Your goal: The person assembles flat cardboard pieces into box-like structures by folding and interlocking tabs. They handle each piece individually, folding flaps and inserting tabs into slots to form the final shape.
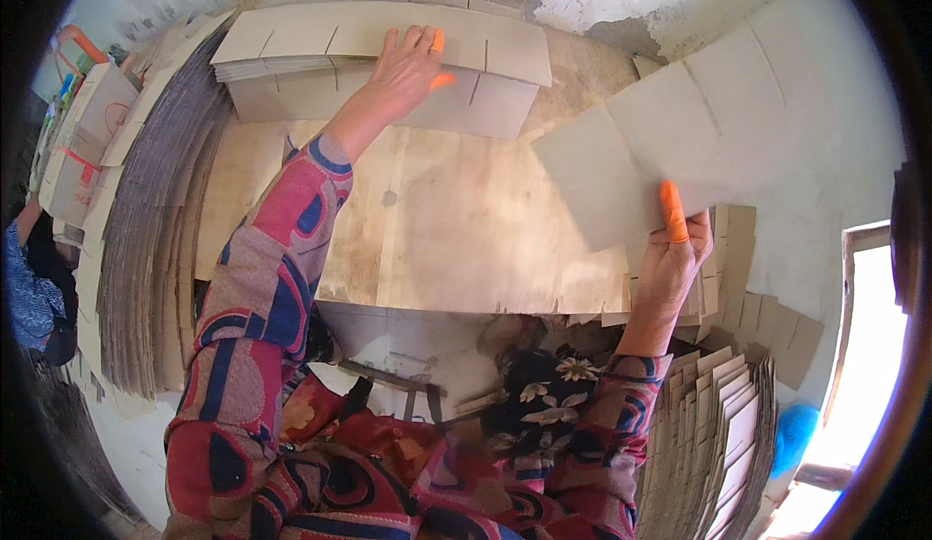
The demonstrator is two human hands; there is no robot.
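Note:
My left hand (pixel 401 76) lies palm down on a stack of slotted cardboard strips (pixel 291 40) at the table's far side. Its fingers stretch over the top strip, and the thumb is held apart near the front edge. Orange finger covers show on the thumb and a finger. Off to the right, my right hand (pixel 675 258) grips a loose slotted cardboard sheet (pixel 670 122) by its near edge, raised and tilted. An orange cover sits on that thumb, pressed against the sheet's face; the fingers behind are partly hidden.
The wooden table (pixel 466 239) spreads before me. A tall cardboard pile (pixel 160 210) stands along its left side. Slotted cardboard pieces (pixel 714 433) are bundled at the lower right, near a blue bag (pixel 795 438). Another person's blue sleeve (pixel 37 283) shows far left.

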